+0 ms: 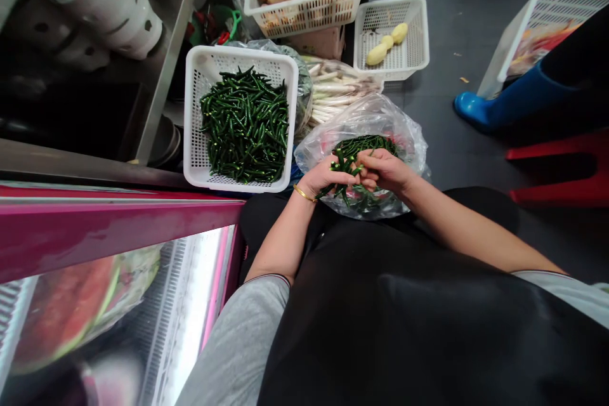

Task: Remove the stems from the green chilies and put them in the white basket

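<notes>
Several green chili peppers (343, 189) stick out of my left hand (328, 174), whose fingers are closed around them. My right hand (383, 168) meets it at the fingertips, pinched at the pepper ends; a thin green stem seems to show at its fingers, though the grip is partly hidden. Both hands are over an open clear plastic bag (412, 133) with more green chilies (364, 144) inside. To the left stands a white basket (191, 120) heaped with green chilies (247, 124).
Behind the bag lie white-stemmed scallions (340, 89). Farther back are a basket (304, 13) of brown round vegetables and a smaller basket (423, 44) with peeled potatoes. A blue boot (518, 98) and a red stool (556, 174) are at right. A lit display case (190, 304) is at left.
</notes>
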